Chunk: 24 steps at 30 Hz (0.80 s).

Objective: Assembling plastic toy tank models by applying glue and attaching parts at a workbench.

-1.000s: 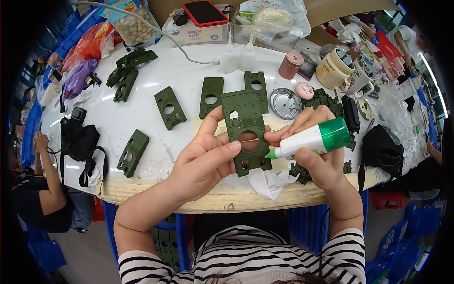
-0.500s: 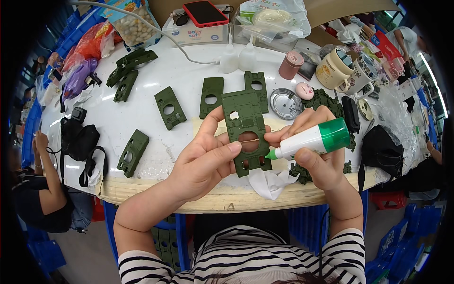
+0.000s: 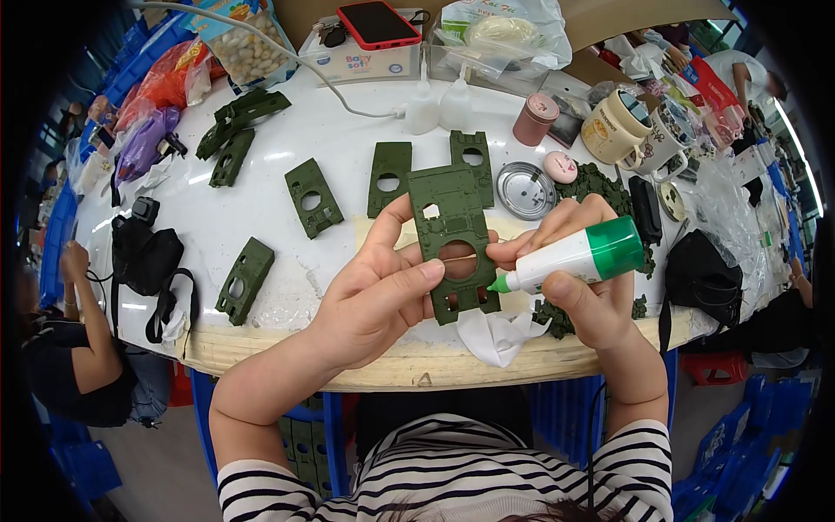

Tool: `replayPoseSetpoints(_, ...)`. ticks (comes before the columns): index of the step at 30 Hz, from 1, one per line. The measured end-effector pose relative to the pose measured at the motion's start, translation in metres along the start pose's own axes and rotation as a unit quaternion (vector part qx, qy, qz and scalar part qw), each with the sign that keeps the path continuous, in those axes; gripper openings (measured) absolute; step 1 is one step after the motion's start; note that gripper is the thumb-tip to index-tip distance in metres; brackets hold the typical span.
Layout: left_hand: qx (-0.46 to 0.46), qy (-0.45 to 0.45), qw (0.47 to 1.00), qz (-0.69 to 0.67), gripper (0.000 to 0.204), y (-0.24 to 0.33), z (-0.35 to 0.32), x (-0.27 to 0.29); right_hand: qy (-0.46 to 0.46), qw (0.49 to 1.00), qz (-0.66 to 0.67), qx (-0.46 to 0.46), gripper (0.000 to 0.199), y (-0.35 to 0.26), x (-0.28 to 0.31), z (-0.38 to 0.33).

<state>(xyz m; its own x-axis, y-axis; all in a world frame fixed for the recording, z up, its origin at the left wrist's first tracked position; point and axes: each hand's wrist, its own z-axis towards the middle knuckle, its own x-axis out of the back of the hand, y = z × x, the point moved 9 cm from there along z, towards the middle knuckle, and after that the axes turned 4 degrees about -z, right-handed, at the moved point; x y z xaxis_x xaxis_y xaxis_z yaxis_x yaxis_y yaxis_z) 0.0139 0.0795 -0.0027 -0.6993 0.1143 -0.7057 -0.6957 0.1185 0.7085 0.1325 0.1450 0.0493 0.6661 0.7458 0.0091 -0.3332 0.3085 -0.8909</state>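
Observation:
My left hand (image 3: 370, 296) grips a dark green plastic model tank hull (image 3: 445, 228), thumb on its face and fingers behind. The hull stands tilted up, with a large round hole near its lower end. My right hand (image 3: 587, 296) is closed around a white glue bottle (image 3: 557, 261) with a green base and a green nozzle. That nozzle tip touches or nearly touches the hull's lower right edge; I cannot tell which. A thin pale stick shows through the round hole. My right fingertips also reach the hull's right side. Below the hull lies a white tissue (image 3: 497, 337).
Similar green hulls (image 3: 313, 198) lie left and behind on the white table (image 3: 261, 174). Small green parts (image 3: 600, 187) are heaped at the right, near a round metal lid (image 3: 526, 191), a pink tin (image 3: 535, 120) and mugs (image 3: 616, 129). Black pouches (image 3: 143, 261) flank both sides.
My hands, the hull and the glue bottle look almost still. At the far left, another person's hand has shifted slightly.

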Motion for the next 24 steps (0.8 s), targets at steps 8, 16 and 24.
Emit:
replayPoseSetpoints(8,-0.009,0.007,1.000,0.018,0.065,0.0019,-0.0001,-0.0025,0.011,0.999,0.000,-0.040,0.032,0.0052,0.0010,0.0016)
replayPoseSetpoints(16,-0.017,0.002,1.000,0.015,0.064,0.0032,0.0013,-0.0020,-0.027,0.999,0.033,-0.023,0.028,0.0027,-0.0023,-0.0002)
replayPoseSetpoints(24,-0.012,0.005,1.000,0.012,0.063,0.0030,0.0010,-0.0017,-0.023,0.999,0.037,-0.030,0.028,0.0040,-0.0022,-0.0008)
